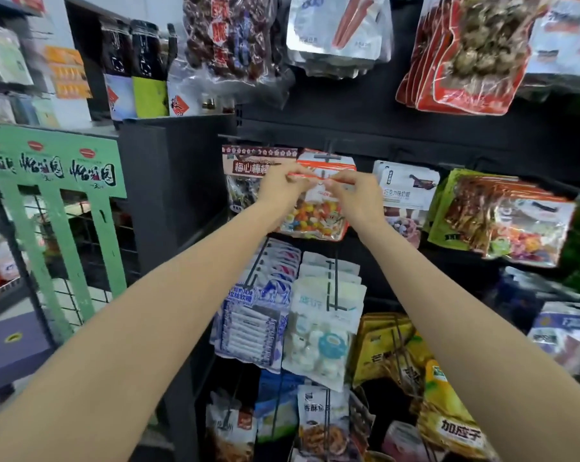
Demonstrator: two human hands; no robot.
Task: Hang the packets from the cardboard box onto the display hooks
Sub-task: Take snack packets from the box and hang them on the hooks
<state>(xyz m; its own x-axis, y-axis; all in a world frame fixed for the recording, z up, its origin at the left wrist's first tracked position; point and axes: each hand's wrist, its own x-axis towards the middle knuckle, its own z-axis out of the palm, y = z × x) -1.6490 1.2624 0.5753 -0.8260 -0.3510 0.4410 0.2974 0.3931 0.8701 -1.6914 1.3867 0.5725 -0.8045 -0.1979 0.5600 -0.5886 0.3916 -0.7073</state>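
Presently both hands, left hand (283,186) and right hand (352,191), pinch the top edge of a candy packet (315,218) at its display hook (328,155), not yet released; the cardboard box is out of view, remainder unknown.

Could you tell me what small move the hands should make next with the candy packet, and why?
Probably push the candy packet back along the hook. The left hand and right hand both pinch its top edge right at the hook's tip, so its hole looks about aligned.

Single head-worn view, facing forward, slightly downward, close to display rack (365,128)
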